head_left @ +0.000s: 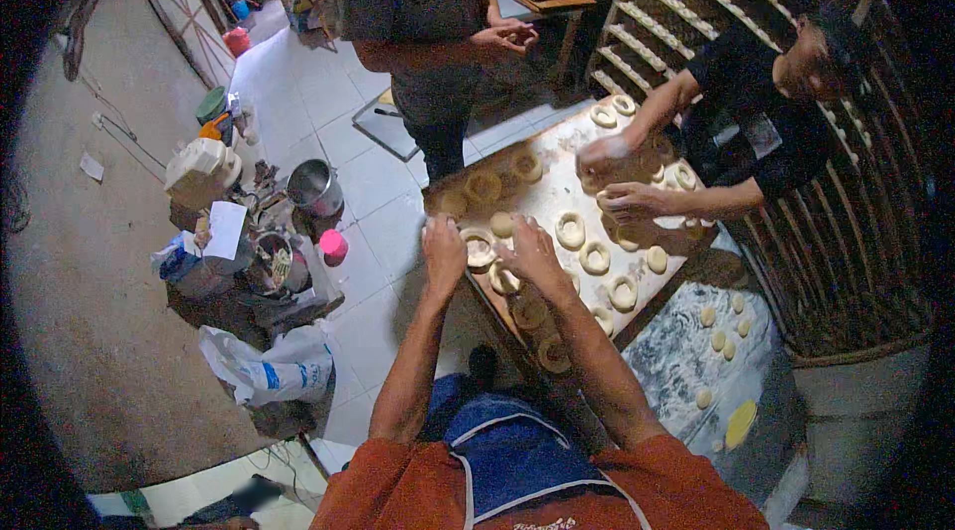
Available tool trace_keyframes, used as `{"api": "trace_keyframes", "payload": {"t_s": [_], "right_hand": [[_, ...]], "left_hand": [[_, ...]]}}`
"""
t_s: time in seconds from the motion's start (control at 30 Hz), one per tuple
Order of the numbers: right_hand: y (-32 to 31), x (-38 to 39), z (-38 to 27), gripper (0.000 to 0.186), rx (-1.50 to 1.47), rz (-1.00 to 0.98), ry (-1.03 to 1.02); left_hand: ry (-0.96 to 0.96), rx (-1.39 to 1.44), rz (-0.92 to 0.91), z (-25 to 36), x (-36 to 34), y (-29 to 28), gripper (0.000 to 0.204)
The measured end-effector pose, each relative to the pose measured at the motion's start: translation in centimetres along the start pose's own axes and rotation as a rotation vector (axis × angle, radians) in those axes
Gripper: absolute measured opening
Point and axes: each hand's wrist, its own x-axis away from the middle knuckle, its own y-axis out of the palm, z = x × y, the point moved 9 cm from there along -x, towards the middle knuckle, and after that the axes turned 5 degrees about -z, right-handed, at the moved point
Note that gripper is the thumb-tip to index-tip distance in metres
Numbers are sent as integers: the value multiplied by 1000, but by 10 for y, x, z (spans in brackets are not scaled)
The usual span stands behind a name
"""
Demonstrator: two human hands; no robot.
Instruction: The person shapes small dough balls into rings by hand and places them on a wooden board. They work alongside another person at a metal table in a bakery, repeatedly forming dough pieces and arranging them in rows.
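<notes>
A pale dough ring (479, 248) lies at the left edge of a floured wooden board, between my two hands. My left hand (445, 244) is curled at the ring's left side, its fingertips on the dough. My right hand (530, 254) is over the board on the other side, thumb and fingers apart. By its fingertips sits a round dough ball (502, 225). Just below, another dough ring (504, 277) is partly covered by my right hand. More rings, such as this dough ring (570, 231), lie to the right.
Across the board (557, 182), a person in black (761, 122) works dough with both hands. Another person (423, 23) stands at the far side, hands together. Dough balls (718, 339) rest on a floury surface at right. Racks (686, 8) hold dough pieces. A metal pot (315, 188) stands left.
</notes>
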Motion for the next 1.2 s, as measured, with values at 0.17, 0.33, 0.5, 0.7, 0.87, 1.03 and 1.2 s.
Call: {"api": "trace_keyframes", "payload": {"t_s": [0.17, 0.33, 0.5, 0.7, 0.87, 1.03, 1.2], "right_hand": [[14, -15, 7, 39, 35, -69, -251], [25, -40, 29, 38, -16, -248, -72], [-11, -27, 29, 36, -519, -111, 79], [-80, 152, 67, 29, -726, 6, 370], [-155, 304, 161, 21, -571, 300, 719], [-208, 425, 250, 22, 25, 369, 1034], [-207, 460, 276, 32, -7, 189, 1157]], "left_hand": [[152, 129, -86, 14, 10, -1, 31], [100, 137, -56, 23, 10, -3, 29], [195, -25, 138, 5, -8, -5, 29], [232, -137, -427, 1, -55, 43, 32], [411, 268, -519, 146, 0, 13, 34], [322, 657, -1097, 282, 174, 94, 32], [370, 588, -1134, 340, 292, 168, 34]]}}
